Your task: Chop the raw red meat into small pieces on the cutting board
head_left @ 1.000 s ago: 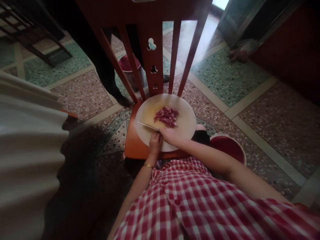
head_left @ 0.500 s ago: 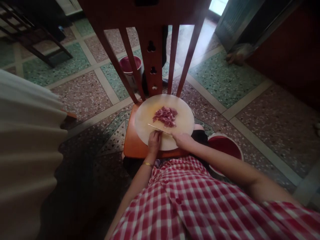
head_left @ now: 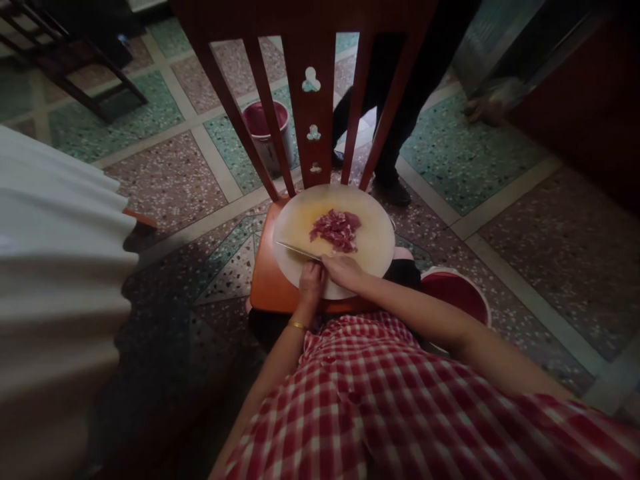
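A round pale cutting board (head_left: 373,227) lies on the orange seat of a wooden chair (head_left: 265,287). A small heap of cut raw meat (head_left: 336,230) sits in the board's middle. My right hand (head_left: 344,268) rests at the board's near edge, closed round the handle of a knife (head_left: 297,250) whose blade points left. My left hand (head_left: 311,281), with a gold bangle at the wrist, is curled right beside it under the blade. What its fingers pinch is hidden. Both hands touch each other just short of the meat.
Another person's dark-trousered legs (head_left: 387,127) stand just behind the chair back (head_left: 313,100). A maroon bucket (head_left: 265,127) is on the tiled floor beyond. A red basin (head_left: 457,293) sits at my right. White cloth (head_left: 50,267) fills the left.
My right hand slid left with the knife and met my left hand again. The other person's legs crossed from the left side of the chair to its right.
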### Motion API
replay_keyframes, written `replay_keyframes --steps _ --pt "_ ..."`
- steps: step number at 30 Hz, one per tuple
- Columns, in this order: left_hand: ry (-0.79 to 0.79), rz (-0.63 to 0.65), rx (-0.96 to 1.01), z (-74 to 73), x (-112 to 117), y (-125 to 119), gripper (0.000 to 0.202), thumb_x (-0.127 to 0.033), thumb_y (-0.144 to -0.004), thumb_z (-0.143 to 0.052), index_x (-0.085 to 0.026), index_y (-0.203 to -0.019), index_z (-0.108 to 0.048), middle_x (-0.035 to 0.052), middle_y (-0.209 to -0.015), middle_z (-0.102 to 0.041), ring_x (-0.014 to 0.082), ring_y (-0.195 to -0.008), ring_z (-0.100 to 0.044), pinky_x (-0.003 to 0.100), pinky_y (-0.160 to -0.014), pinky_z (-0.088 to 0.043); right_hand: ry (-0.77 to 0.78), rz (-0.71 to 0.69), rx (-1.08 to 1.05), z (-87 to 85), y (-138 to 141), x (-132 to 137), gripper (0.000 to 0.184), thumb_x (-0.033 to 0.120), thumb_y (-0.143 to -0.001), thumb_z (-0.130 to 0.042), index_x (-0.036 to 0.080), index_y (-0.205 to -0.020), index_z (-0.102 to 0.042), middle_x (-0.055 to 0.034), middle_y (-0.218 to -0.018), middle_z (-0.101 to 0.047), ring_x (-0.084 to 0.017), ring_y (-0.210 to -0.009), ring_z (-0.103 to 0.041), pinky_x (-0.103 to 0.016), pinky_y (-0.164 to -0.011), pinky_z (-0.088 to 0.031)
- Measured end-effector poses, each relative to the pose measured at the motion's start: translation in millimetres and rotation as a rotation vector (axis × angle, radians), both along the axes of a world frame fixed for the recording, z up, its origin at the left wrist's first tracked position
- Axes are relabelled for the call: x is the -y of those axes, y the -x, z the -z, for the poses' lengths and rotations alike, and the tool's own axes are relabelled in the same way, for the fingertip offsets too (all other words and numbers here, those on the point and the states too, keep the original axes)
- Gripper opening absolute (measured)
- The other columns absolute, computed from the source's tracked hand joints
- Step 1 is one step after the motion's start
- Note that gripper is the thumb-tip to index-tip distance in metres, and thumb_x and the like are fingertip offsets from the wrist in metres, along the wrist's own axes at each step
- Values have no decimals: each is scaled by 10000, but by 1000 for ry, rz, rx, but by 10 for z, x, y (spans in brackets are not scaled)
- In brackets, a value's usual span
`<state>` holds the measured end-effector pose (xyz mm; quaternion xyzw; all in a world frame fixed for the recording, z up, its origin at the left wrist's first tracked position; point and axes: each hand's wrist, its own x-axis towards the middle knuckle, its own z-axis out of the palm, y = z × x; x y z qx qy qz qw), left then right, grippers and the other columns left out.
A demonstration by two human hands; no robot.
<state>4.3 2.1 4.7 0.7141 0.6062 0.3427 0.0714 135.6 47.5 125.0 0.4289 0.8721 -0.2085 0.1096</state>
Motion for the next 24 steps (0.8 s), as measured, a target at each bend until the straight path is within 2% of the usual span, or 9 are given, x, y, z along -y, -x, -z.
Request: replay_keyframes --steps 5,8,12,17,21,24 --pt "-52 -8 49 -83 -9 -18 158 -216 -881 -478 -168 -957 -608 103 -974 -574 201 -951 -528 344 -830 -471 9 68 54 32 -481 157 431 86 -868 -342 145 -1291 -403 -111 -1026 -638 -217 -938 -598 -283 -786 -441" --pt "-127 -16 56 -134 3 -21 173 -241 -885 -487 -173 -965 -625 102 -983 -574 197 -957 -524 351 -845 -467 -1 111 85 4 -583 190 428 108 -876 -332 168 -1293 -405 -101 -988 -649 -227 -913 -609 -298 -758 -451" --pt "-122 21 36 -154 48 -9 189 -232 -893 -473 -168 -991 -621 101 -963 -591 195 -952 -533 348 -838 -472 -21 86 72 -70 -499 250 459 130 -897 -293 181 -1351 -339 -109 -1009 -640 -233 -911 -609 -317 -764 -453" --pt "-91 21 33 -84 52 -2 198 -197 -888 -461 -163 -1007 -615 111 -952 -603 207 -976 -545 356 -846 -478 1 70 128 -102 -465 322 531 120 -878 -303 169 -1406 -257 -144 -1056 -621 -237 -883 -610 -338 -753 -468" --pt "-58 16 54 -30 41 -1 208 -178 -874 -458 -176 -1016 -610 105 -967 -601 214 -975 -548 374 -857 -478 -55 35 62 -43 -266 196 476 103 -880 -302 103 -1354 -345 -192 -1157 -553 -226 -963 -567 -324 -806 -453" --pt "-33 -3 53 -18 49 3 185 -187 -871 -455 -174 -965 -614 103 -932 -596 218 -966 -548 376 -847 -482 -36 11 3 44 -2 58 369 128 -906 -296 105 -1231 -470 -165 -1040 -602 -223 -952 -561 -335 -833 -441"
